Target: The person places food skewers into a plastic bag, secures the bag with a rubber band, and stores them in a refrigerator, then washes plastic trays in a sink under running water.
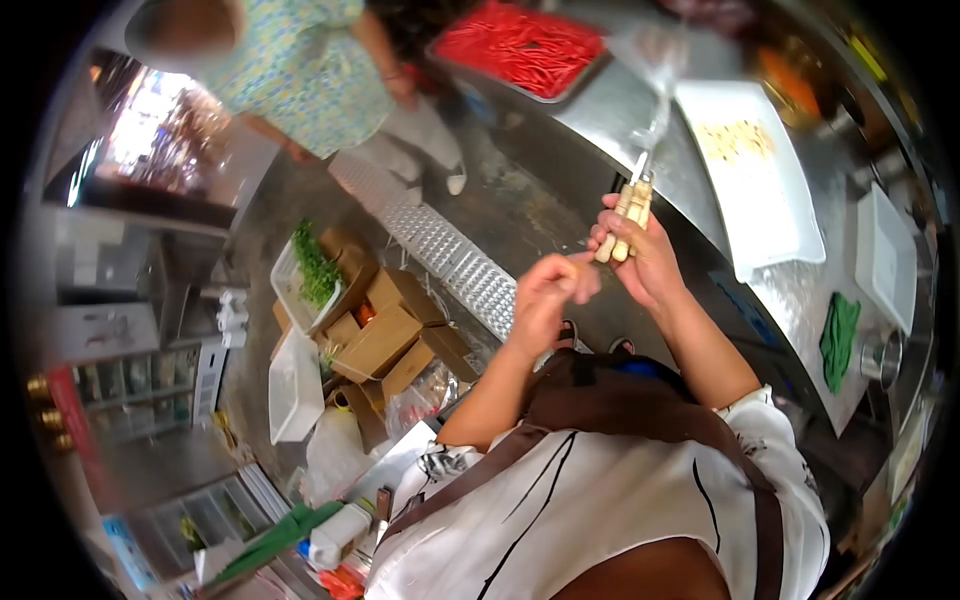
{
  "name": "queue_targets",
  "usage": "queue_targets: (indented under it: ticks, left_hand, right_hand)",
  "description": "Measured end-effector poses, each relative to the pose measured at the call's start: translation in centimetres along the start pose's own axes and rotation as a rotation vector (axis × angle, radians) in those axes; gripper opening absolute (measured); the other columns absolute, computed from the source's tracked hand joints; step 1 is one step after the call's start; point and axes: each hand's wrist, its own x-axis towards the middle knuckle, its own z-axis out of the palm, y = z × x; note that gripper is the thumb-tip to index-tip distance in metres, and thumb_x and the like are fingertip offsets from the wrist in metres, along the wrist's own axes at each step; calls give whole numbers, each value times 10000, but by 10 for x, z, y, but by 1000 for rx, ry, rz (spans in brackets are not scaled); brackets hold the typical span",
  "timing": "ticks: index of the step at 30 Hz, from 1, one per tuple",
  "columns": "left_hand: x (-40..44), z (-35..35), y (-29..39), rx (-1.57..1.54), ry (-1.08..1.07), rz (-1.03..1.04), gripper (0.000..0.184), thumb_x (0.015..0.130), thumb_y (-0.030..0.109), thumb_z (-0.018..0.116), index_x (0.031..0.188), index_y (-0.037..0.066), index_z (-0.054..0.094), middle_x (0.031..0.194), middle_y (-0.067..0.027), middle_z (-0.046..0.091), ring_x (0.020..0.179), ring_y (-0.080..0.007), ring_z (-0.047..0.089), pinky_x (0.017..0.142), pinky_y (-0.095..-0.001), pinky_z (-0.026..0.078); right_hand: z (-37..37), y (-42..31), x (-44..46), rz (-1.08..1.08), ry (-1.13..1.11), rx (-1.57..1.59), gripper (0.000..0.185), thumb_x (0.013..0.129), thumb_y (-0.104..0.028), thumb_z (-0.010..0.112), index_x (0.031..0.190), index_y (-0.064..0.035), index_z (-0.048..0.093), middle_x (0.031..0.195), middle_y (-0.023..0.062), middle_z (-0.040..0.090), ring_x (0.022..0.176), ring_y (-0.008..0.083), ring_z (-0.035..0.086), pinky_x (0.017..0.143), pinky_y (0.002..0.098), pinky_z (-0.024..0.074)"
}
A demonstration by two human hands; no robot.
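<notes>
My right hand [645,250] is closed around a small bunch of wooden-handled utensils [630,215]. Their pale handles lie side by side in the fingers, pointing down towards me. From the handles, thin shiny shafts run up and away over the counter edge, and the far ends are too blurred to name. Just left of it is my left hand [550,290], apart from the handles. Its fingers are curled in and partly smeared, so whether anything small is between them stays hidden.
On the metal counter [800,300] are a white tray [790,225] with pale pieces, a green cloth [838,340] and a metal cup [880,357]. A tray of red peppers [520,50] is at the far end. Cardboard boxes [385,335] stand left; another person [300,80] stands beyond.
</notes>
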Motion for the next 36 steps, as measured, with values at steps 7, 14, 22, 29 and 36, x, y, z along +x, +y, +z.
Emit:
queue_targets:
  ticks: [7, 14, 22, 29, 36]
  left_hand:
    - [18, -25, 3, 771, 59, 87, 166, 748, -64, 532, 891, 13, 561, 821, -43, 496, 660, -114, 490, 575, -235, 416]
    - [40, -34, 8, 1091, -37, -449, 356, 618, 232, 775, 880, 33, 638, 799, -70, 572, 753, -146, 530, 652, -279, 437]
    - [51, -28, -20, 330, -287, -815, 596, 736, 329, 667, 1197, 26, 439, 1030, -69, 528, 830, -109, 505, 664, -239, 425]
    - [74, -6, -37, -90, -331, -612, 691, 768, 254, 639, 1322, 20, 300, 1006, -67, 559, 710, -126, 553, 548, -231, 451]
    - [91, 8, -26, -88, -281, -572, 302, 773, 113, 597, 1029, -30, 525, 817, -72, 594, 607, -135, 584, 472, -240, 478]
  right_hand:
    - [-8, -7, -16, 146, -115, 11, 224, 767, 44, 520, 972, 7, 440, 709, 53, 462, 595, 125, 458, 516, 270, 388]
    - [-23, -9, -16, 55, -41, -520, 164, 760, -6, 556, 903, 1, 476, 650, 41, 499, 515, 106, 478, 478, 245, 400]
    - [-14, -11, -18, 50, -137, -522, 220, 747, -36, 579, 945, 3, 490, 709, 46, 544, 555, 104, 517, 497, 240, 427]
    - [-24, -19, -11, -4, -190, -615, 359, 756, -23, 522, 1103, -14, 429, 781, 58, 536, 577, 111, 526, 505, 246, 435]
    - [-4, -39, -15, -111, -152, -868, 828, 756, -68, 538, 1394, -129, 15, 1012, 148, 495, 675, 185, 561, 587, 286, 475]
